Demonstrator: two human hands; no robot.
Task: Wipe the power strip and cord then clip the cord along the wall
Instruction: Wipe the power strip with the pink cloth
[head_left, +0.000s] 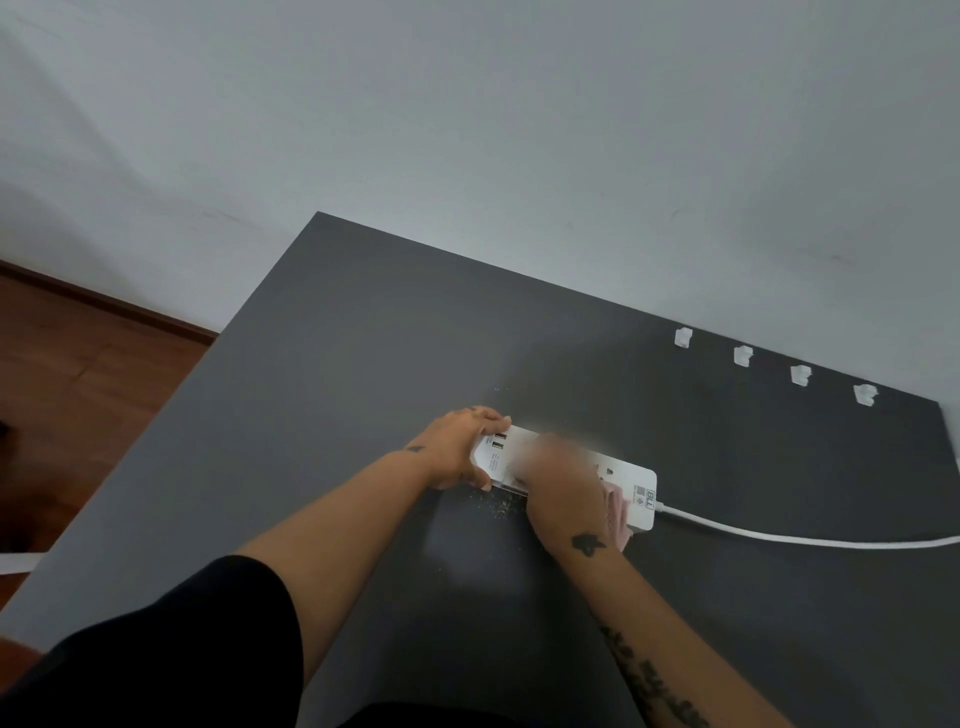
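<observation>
Dark grey matte tabletop (322, 364) against a pale wall: wiping step under way.
Left hand (457, 447) grips the white rectangular power strip (641, 486) lying mid-table; blurred right hand (566, 488) clenches a pink cloth (618, 512) on it. Next, probably its white cord (779, 538).

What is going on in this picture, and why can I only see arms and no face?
The camera sits on the person's head and looks down, so you see only their arms. There is just this one picture. The left hand holds one end of a white power strip steady on a dark grey table. The right hand is blurry because it is moving; it presses a pink cloth on the strip to wipe it. A white cord runs off to the right. Some crumbs lie by the strip. Four small white clips sit in a row near the wall, with no cord in them.
</observation>
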